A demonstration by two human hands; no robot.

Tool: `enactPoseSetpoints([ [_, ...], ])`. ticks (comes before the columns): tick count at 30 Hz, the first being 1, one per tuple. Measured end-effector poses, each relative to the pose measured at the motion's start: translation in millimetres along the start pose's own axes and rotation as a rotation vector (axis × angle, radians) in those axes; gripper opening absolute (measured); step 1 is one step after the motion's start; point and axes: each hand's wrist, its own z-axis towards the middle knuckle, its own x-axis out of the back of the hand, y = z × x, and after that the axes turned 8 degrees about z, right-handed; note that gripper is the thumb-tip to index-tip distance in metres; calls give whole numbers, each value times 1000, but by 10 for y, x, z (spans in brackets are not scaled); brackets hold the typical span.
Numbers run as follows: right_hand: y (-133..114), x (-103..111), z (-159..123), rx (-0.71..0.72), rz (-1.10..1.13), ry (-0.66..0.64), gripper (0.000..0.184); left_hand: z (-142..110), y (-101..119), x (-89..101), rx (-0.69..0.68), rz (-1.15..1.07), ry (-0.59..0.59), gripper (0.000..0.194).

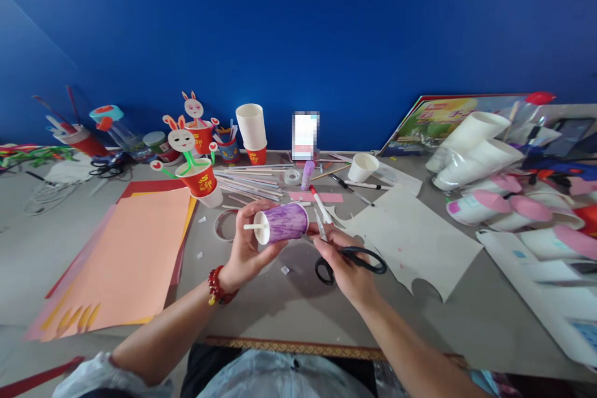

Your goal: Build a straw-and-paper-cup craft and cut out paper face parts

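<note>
My left hand (252, 245) is wrapped round a paper cup (286, 222) coloured in purple streaks. The cup lies tilted on its side, its white end facing left with a white straw-like stick (252, 226) poking out of it. At the cup's other end is my right hand (342, 261), closed on a pair of black-handled scissors (361, 259). The blades point up and away from me, close beside the cup; the right fingertips seem to be at its edge, partly hidden. Small white paper scraps (285, 270) lie on the table below.
Coloured paper sheets (135, 242) are stacked at left; a cut white sheet (413, 242) lies at right. Behind are red rabbit cups (198, 179), stacked white cups (250, 124), a purple glue stick (307, 174), loose straws (254, 185) and a roll of tape (226, 225). Pink-topped cups (489, 204) crowd the right.
</note>
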Motion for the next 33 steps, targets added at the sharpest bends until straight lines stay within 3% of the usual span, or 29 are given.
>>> enactPoseSetpoints([
  [6,60,-26,-2,-116,111,74,23,-81,8,-100,-20,37,67,56],
  [14,-48,6,-18,-2,55,45,20,-151,18,-149,244,-153,46,54],
  [20,-8,15,-9,-81,204,42,19,-134,18,-126,160,-90,97,58],
  [23,35,14,-11,-148,355,110,18,-107,20,-102,258,-117,121,56],
  [27,91,-3,-32,-120,488,199,16,-93,-6,-81,436,-237,156,52],
  [33,134,-24,-36,-138,474,194,15,-104,-52,-73,487,-357,152,53],
])
